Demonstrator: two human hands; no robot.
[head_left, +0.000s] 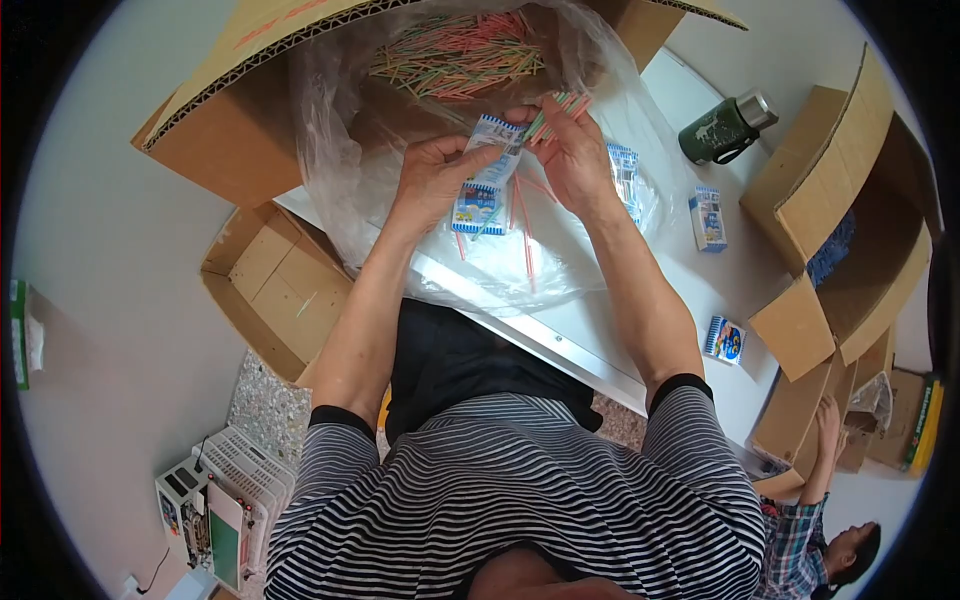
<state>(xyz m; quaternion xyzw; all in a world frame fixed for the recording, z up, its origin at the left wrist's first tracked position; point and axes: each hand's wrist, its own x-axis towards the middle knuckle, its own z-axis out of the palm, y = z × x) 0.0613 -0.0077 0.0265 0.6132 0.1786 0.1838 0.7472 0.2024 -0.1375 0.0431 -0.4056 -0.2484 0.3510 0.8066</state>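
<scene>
My left hand [437,182] pinches a small blue-and-white packet [487,167] between thumb and fingers. My right hand [577,158] grips a bundle of thin pink and green sticks [558,116], close beside the packet's upper end. Whether any sticks are inside the packet I cannot tell. Just below my left fingers another blue-and-white packet [478,212] lies on clear plastic sheeting [570,265]. A few loose pink sticks [528,250] are scattered next to it. Beyond my hands, a heap of pink and green sticks [460,58] fills the plastic-lined mouth of a large cardboard box [225,135].
More packets [708,219] lie on the white table [655,285] to the right. A dark green flask [722,128] stands behind them. An open carton [850,190] is at far right, and a shallow cardboard box [275,285] at left. Another person's arm [822,455] reaches into boxes lower right.
</scene>
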